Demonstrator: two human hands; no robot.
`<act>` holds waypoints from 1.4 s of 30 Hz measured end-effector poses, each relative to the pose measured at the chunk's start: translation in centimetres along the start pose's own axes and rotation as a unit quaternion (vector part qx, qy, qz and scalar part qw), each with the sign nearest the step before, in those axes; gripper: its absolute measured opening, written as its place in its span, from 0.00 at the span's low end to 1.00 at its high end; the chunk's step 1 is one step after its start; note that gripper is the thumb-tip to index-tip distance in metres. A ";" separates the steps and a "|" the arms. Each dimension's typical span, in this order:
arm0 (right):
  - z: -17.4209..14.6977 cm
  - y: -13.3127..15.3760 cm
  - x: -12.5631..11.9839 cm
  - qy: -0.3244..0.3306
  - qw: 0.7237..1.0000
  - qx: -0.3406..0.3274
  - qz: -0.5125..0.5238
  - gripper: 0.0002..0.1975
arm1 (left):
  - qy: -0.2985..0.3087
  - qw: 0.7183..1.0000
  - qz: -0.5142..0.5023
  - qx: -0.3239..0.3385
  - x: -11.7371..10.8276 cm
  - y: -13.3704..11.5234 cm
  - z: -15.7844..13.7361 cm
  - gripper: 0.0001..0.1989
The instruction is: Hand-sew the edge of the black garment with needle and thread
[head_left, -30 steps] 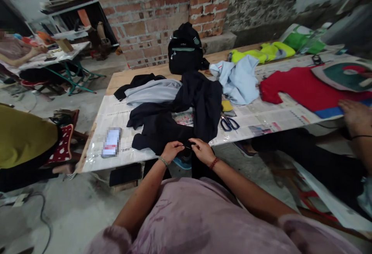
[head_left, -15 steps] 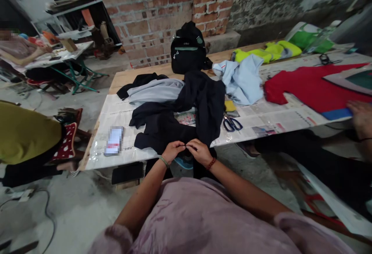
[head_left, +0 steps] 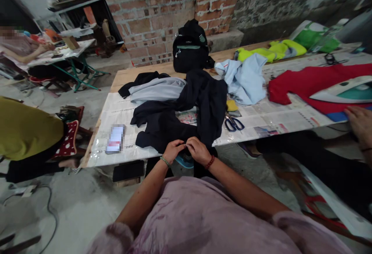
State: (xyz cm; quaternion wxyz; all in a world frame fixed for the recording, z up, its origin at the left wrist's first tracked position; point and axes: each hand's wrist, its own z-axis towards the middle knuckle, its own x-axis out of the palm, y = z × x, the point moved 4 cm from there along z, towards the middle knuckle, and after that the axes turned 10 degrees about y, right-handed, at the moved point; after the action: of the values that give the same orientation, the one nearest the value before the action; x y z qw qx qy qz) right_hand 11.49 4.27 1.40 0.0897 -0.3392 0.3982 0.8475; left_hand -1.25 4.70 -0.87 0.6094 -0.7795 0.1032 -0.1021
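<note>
Over the table's front edge, my left hand [head_left: 174, 150] and my right hand [head_left: 198, 151] are closed in a pinch, fingertips almost meeting. Whatever sits between them is too small to make out. Just behind the fingers lies a dark garment [head_left: 165, 128], bunched on the table, its near edge close to both hands. A light grey cloth [head_left: 157, 90] rests among its dark folds. To the right of the garment are dark-blue-handled scissors [head_left: 234, 124] and a small yellow piece [head_left: 231, 105].
The newspaper-covered table [head_left: 101, 108] also holds a phone [head_left: 115, 139], black backpack [head_left: 190, 48], light blue garment [head_left: 247, 79] and neon yellow clothing [head_left: 273, 50]. At right, an iron [head_left: 345, 90] lies on a red garment [head_left: 296, 79] near another person's hand [head_left: 359, 124].
The iron has slid left into view over the red garment at right. My hands stay pinched together in nearly the same place, with a small shift of the fingers.
</note>
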 end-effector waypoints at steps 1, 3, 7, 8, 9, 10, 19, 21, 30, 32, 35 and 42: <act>0.1 -0.1 0.0 0.005 1.000 0.004 0.003 0.07 | 0.000 1.000 0.002 0.001 0.0 0.0 0.0 0.11; 0.3 -0.2 0.0 0.014 1.000 0.013 0.005 0.07 | -0.002 1.000 0.012 0.000 0.0 0.1 0.1 0.11; 0.5 -0.1 -0.2 0.006 1.000 0.026 0.008 0.06 | -0.024 0.999 0.022 0.002 0.1 0.4 0.4 0.08; 0.5 -0.1 -0.3 -0.003 0.999 0.032 0.012 0.06 | -0.027 0.999 0.020 0.004 0.1 0.5 0.5 0.07; 0.5 -0.1 -0.4 -0.011 0.999 0.038 0.017 0.06 | -0.029 0.999 0.017 0.005 0.2 0.6 0.5 0.07; 0.4 -0.1 -0.5 -0.019 0.999 0.043 0.022 0.06 | -0.031 0.999 0.017 0.006 0.2 0.7 0.6 0.07; 0.2 -0.5 -0.6 -0.011 0.996 0.071 0.054 0.04 | -0.026 0.998 0.050 0.004 0.6 0.6 0.3 0.09; 0.3 -1.1 -0.4 -0.002 0.989 0.118 0.092 0.03 | -0.016 0.998 0.057 0.002 0.8 0.6 0.3 0.10; 0.1 -1.3 -0.1 0.020 0.996 0.074 0.044 0.08 | -0.032 0.998 0.054 -0.004 0.7 0.6 0.3 0.11; 0.1 -1.1 0.0 0.034 0.998 0.054 0.011 0.09 | -0.038 0.998 0.054 -0.010 0.6 0.8 0.4 0.11; 0.2 -1.0 0.4 0.070 0.996 0.025 -0.050 0.10 | -0.049 0.998 0.047 -0.017 0.6 1.2 0.6 0.09; 0.1 -0.8 0.5 0.047 0.997 0.029 -0.046 0.10 | -0.057 0.996 0.067 -0.019 0.7 1.4 0.8 0.07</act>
State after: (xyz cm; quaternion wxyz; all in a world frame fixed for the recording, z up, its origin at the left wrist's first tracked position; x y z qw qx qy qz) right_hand 11.36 4.80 0.65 0.1194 -0.3942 0.4104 0.8136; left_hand -0.36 4.90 -2.43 0.6049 -0.7868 0.1220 -0.0141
